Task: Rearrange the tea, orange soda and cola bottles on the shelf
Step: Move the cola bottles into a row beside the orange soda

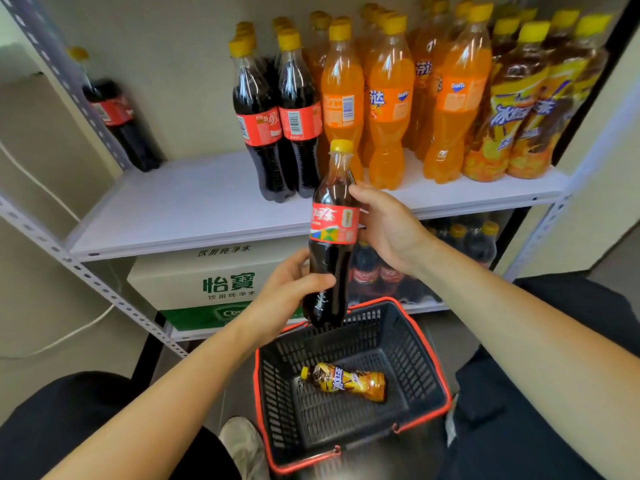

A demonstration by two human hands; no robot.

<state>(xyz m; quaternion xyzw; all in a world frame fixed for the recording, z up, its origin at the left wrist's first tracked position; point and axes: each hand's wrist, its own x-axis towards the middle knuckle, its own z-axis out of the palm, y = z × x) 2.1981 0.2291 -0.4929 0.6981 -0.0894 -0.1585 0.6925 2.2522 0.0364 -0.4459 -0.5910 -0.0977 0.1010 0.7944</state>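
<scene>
A cola bottle (332, 233) is held straight up, yellow cap on top, just above the basket (446, 393) and in front of the shelf (173, 209). The left hand (287, 292) holds its bottom, the right hand (388, 230) its red label, fingers (294, 259) wrapped round it. A tea bottle (346, 381) lies flat in the basket, cap pointing left.
</scene>
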